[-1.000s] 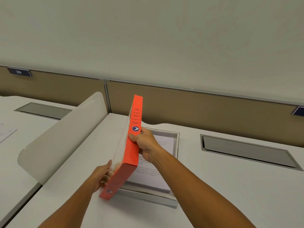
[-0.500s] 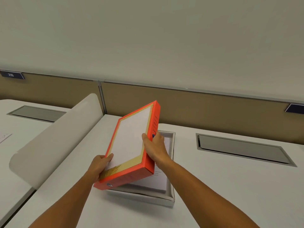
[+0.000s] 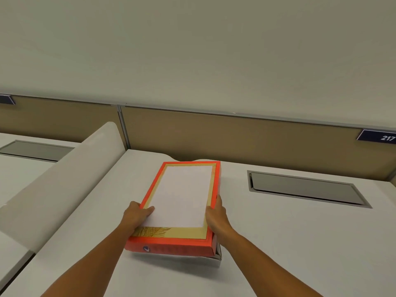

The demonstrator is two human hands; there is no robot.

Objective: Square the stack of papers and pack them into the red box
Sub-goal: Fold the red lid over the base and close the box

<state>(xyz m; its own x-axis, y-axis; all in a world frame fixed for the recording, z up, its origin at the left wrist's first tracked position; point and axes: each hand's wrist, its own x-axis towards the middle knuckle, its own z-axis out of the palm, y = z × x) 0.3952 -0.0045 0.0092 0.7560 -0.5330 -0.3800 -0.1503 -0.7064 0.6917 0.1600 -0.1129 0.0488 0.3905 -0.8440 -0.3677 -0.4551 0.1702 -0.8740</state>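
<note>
The red box lid [image 3: 182,202] lies nearly flat over its grey base [image 3: 218,256], of which only a thin sliver and one corner show under the lid's near right end, on the white desk [image 3: 289,243]. The papers are hidden beneath the lid, so their state cannot be told.

Both hands are clamped on the lid. The left hand [image 3: 137,215] grips the near left edge with its thumb lying across the top face; the right hand [image 3: 216,215] holds the near right edge, fingers wrapped down the side.

To the right of the lid, well apart, a rectangular metal-framed hatch [image 3: 306,188] is set flush into the desk top. To the left of the lid a curved white divider panel [image 3: 62,179] with a rounded top corner rises between this desk and the next one. Beyond that panel a second grey hatch [image 3: 36,150] sits in the neighbouring desk. Behind the lid runs a tan fabric-looking partition [image 3: 235,133] capped by a grey rail, with a dark blue plate [image 3: 377,137] reading 217 at its far right.

The lid is stiff cardboard, orange-red on its sides, with a cream border, a gold feather print near the front left corner and a large plain white rectangle in the middle. A small round blue logo marks its near side. Nothing lies between the hands and the lid
</note>
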